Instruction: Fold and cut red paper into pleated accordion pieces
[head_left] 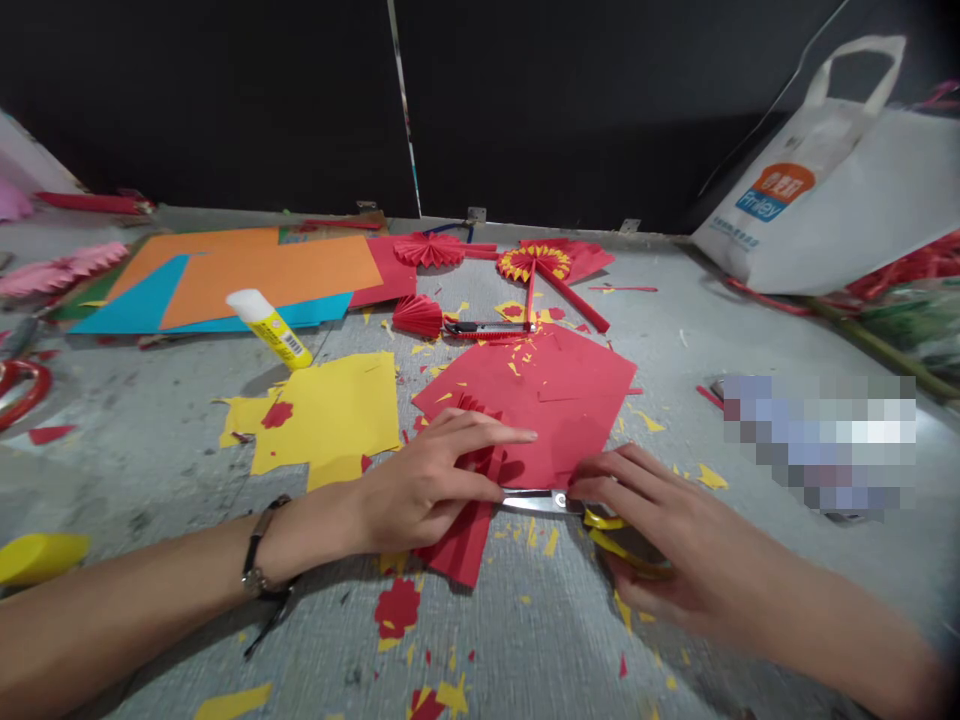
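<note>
My left hand (431, 470) lies across a pleated strip of red paper (461, 545), holding it down, index finger stretched out and thumb near the blade tips. In my right hand (649, 515) is a pair of scissors (536, 502) with yellow handles. Its metal blades point left and meet the edge of the pleated strip; whether they are apart is hard to see. Behind the hands lies a large red paper sheet (574, 385) with yellow scraps on it. A jagged yellow paper sheet (349, 410) is to the left, partly behind my left arm.
A glue stick (274, 330) stands tilted behind the yellow sheet. Farther back are a utility knife (487, 328), red paper fans (429, 250) and orange sheets (285, 280). A white bag (817, 200) stands back right, a pixelated object (825, 440) right. Scraps litter the table.
</note>
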